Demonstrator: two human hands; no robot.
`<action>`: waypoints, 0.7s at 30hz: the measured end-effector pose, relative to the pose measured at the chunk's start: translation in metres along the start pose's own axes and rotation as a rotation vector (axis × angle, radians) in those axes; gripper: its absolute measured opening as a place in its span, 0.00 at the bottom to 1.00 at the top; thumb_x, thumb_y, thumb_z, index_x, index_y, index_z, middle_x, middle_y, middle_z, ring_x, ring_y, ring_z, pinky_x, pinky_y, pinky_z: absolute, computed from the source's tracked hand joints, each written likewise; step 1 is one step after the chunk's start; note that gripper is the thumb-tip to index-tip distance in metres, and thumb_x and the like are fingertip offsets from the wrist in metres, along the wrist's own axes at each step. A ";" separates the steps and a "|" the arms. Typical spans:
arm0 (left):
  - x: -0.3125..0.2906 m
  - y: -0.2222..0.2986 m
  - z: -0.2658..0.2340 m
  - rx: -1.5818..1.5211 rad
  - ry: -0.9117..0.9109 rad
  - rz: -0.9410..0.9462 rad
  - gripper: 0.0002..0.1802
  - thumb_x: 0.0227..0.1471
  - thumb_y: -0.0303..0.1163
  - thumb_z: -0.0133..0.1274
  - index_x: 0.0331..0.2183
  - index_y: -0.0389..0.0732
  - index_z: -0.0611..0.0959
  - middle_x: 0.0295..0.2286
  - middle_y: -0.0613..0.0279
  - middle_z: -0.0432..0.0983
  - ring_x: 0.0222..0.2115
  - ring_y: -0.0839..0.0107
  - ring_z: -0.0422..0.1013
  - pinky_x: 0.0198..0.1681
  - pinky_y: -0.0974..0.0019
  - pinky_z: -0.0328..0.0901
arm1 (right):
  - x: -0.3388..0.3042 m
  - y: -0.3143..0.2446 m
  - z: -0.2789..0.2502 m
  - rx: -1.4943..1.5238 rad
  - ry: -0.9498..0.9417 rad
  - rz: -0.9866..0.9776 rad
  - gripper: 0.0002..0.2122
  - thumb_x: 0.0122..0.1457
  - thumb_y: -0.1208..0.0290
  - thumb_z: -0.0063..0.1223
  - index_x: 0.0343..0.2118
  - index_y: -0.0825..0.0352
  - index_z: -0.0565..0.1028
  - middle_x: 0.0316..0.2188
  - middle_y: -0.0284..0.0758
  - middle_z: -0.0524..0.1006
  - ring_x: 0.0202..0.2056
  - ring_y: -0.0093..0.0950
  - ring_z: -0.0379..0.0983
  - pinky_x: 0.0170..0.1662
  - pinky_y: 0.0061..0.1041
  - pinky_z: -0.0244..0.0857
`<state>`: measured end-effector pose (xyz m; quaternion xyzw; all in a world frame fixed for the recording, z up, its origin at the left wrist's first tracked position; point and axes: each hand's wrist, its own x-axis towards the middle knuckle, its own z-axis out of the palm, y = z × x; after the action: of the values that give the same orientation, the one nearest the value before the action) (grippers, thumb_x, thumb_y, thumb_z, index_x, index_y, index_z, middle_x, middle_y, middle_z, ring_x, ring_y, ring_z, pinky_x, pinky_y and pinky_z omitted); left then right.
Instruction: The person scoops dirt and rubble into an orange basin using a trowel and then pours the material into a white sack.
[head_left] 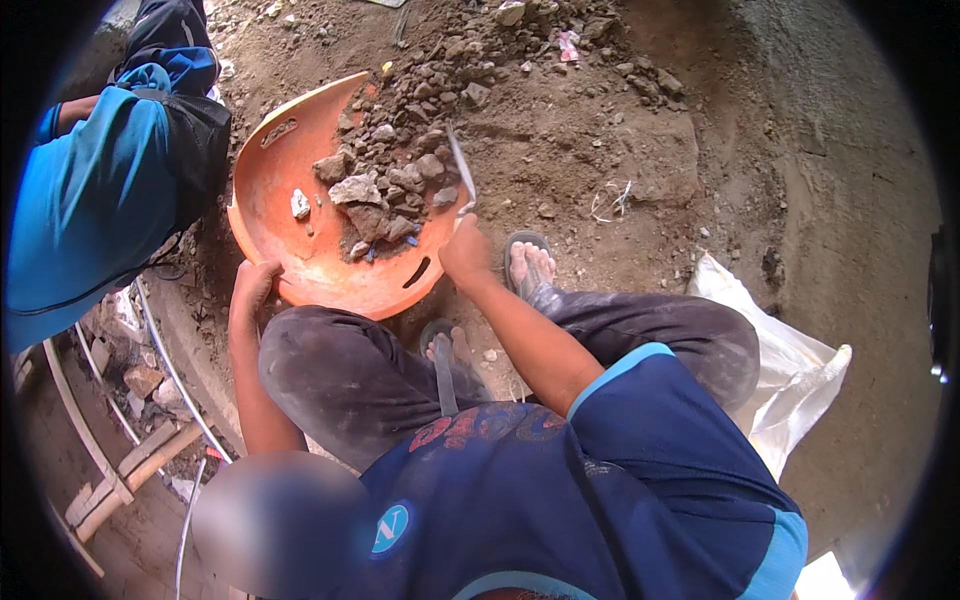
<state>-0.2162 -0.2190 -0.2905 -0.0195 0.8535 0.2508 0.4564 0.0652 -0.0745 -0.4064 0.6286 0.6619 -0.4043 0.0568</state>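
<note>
An orange plastic basin [330, 262] with slotted handles lies tipped on the dirt in front of me. Broken stones and rubble [385, 190] fill its middle and far side, running on into the heap behind. My left hand [258, 282] is closed on the near left rim. By the right side of the basin, my right hand [466, 250] is closed round a trowel [463, 172]. Its grey blade shows nearly edge-on, pointing away from me against the rubble; the handle is hidden in my fist.
Another person in a blue shirt [95, 190] is close at the left. My sandalled feet [530, 265] are just behind the basin. A white sack [780, 350] lies at my right, near a rough wall [860, 170]. Wooden poles [130, 475] and pale rods lie at the lower left.
</note>
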 end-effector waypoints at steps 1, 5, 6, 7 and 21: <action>0.001 0.002 0.003 0.014 0.006 -0.005 0.05 0.39 0.28 0.50 0.22 0.37 0.74 0.13 0.67 0.65 0.10 0.75 0.61 0.11 0.68 0.55 | -0.003 0.000 -0.005 -0.054 -0.015 -0.039 0.13 0.50 0.76 0.48 0.37 0.74 0.62 0.29 0.55 0.75 0.34 0.53 0.73 0.39 0.47 0.67; 0.018 -0.010 -0.004 0.023 -0.010 0.057 0.04 0.39 0.28 0.51 0.20 0.38 0.74 0.13 0.68 0.65 0.10 0.76 0.60 0.12 0.68 0.55 | 0.003 0.008 -0.006 -0.141 -0.028 -0.192 0.12 0.50 0.76 0.47 0.37 0.74 0.63 0.26 0.56 0.75 0.33 0.52 0.74 0.37 0.46 0.67; 0.020 -0.017 -0.006 0.042 0.004 0.078 0.04 0.39 0.28 0.51 0.20 0.38 0.74 0.13 0.69 0.65 0.11 0.77 0.60 0.13 0.69 0.55 | 0.005 0.010 -0.015 -0.187 -0.037 -0.218 0.12 0.51 0.74 0.46 0.37 0.73 0.64 0.26 0.55 0.75 0.33 0.52 0.74 0.37 0.46 0.67; 0.021 -0.022 -0.006 0.061 0.017 0.100 0.04 0.39 0.28 0.51 0.19 0.39 0.74 0.13 0.69 0.65 0.11 0.77 0.60 0.13 0.69 0.55 | 0.010 0.008 -0.028 -0.207 -0.055 -0.215 0.12 0.51 0.73 0.47 0.37 0.73 0.64 0.27 0.55 0.75 0.33 0.52 0.74 0.37 0.46 0.67; -0.001 -0.023 -0.014 0.072 0.037 0.232 0.04 0.36 0.26 0.48 0.20 0.36 0.74 0.16 0.67 0.69 0.15 0.76 0.65 0.18 0.71 0.59 | 0.273 0.131 -0.303 -0.046 0.554 0.502 0.16 0.50 0.69 0.51 0.42 0.67 0.74 0.44 0.47 0.75 0.47 0.40 0.72 0.49 0.34 0.66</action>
<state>-0.2203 -0.2452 -0.2924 0.0914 0.8667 0.2707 0.4090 0.2562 0.3086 -0.4244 0.8555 0.4863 -0.1775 -0.0133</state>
